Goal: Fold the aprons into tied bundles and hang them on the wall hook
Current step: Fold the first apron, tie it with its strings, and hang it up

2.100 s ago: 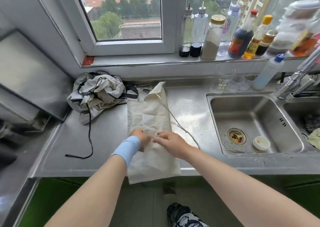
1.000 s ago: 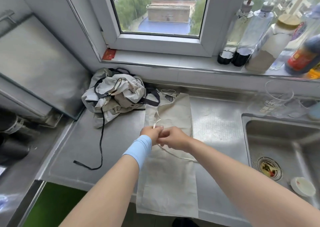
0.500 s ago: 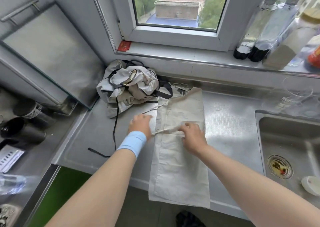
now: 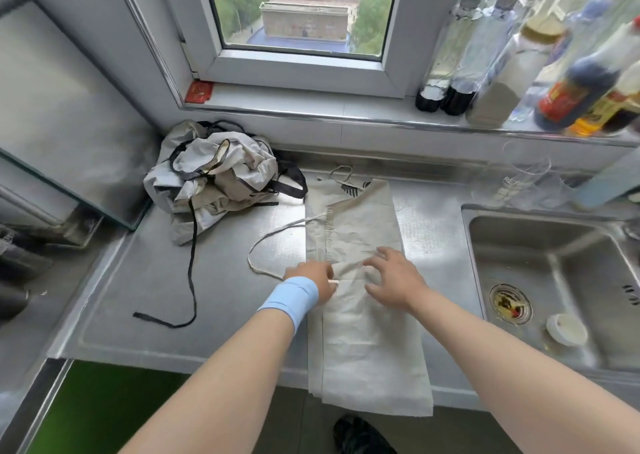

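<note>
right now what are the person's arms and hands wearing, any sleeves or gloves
No gloves and no sleeves: both forearms are bare up to the edge of the picture. The left hand has a light blue band wrapped around the wrist, plain with no markings. The right hand and its wrist carry nothing, no watch or rings visible.

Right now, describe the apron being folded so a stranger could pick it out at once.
Find the steel counter left of the sink, under the window. The beige apron lies flat there as a long folded strip, its near end hanging over the counter's front edge. Its neighbour, a crumpled grey apron heap, has black straps; this one has a pale cord.
</note>
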The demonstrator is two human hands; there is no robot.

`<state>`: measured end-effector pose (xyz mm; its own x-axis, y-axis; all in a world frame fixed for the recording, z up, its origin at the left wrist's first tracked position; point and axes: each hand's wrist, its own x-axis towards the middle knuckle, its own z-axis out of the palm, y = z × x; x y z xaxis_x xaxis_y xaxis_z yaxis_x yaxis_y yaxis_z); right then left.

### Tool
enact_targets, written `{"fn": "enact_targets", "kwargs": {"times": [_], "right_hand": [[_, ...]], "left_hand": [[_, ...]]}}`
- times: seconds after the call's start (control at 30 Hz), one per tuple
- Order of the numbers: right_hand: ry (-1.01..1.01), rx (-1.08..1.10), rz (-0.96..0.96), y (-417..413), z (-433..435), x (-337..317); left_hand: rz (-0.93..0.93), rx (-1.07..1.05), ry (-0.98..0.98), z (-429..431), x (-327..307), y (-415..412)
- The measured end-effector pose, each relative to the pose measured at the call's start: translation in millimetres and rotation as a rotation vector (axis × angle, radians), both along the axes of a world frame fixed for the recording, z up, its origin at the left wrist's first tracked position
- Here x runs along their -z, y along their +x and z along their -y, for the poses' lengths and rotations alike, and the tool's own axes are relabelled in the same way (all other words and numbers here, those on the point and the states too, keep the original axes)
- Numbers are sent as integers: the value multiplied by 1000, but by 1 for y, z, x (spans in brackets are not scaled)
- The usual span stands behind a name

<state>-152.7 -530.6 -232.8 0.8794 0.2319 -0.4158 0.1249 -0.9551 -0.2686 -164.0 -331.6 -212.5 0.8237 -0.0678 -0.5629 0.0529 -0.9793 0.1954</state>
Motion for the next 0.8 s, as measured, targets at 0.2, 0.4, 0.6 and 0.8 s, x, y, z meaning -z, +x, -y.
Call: {"fn": "enact_targets", "kwargs": {"times": [0.2,0.4,0.6,0.8], "right_hand": [[10,83,74,44,9,5],[-51,-1,20,79,7,22],[28,-89,292,120,4,27],[13,-173,222,176,-11,31]], "left_hand": [[154,-125,-70,10,-10,56],[243,-227,-126,16,0,119],[165,-294,-45,-3,31,155],[209,-267,-90,-24,43,156]]}}
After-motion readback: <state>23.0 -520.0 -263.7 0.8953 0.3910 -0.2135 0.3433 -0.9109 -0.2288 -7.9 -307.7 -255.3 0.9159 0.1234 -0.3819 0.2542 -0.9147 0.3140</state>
